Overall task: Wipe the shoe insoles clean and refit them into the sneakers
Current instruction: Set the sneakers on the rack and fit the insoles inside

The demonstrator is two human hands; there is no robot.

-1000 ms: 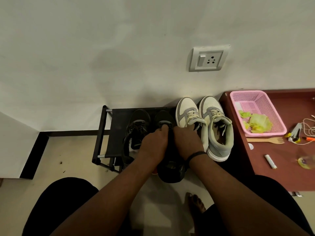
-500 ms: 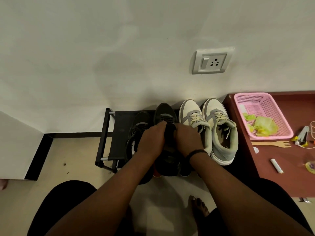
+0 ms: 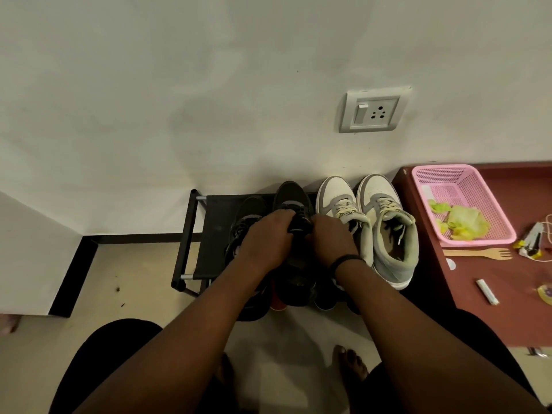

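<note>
As both hands work at one shoe, the left hand point(image 3: 265, 240) and right hand point(image 3: 330, 239) curl their fingers round the tongue area of the black sneaker point(image 3: 294, 204), which stands on the rack point(image 3: 191, 234) between a second black sneaker point(image 3: 249, 210) and the grey pair point(image 3: 385, 231). No insole can be seen; whether one lies inside the held shoe cannot be told.

Risks, as judged: a hard push into the toe could fold an insole or shove the shoe back against the wall point(image 3: 209, 115); the near heel overhangs the rack's front edge, so a pull toward the body could tip it to the floor.

Room: shoes crowd both flanks, and the table point(image 3: 507, 309) edge stands just right of the grey pair. Bare rack lies to the left, and open floor point(image 3: 134, 279) beyond it.
</note>
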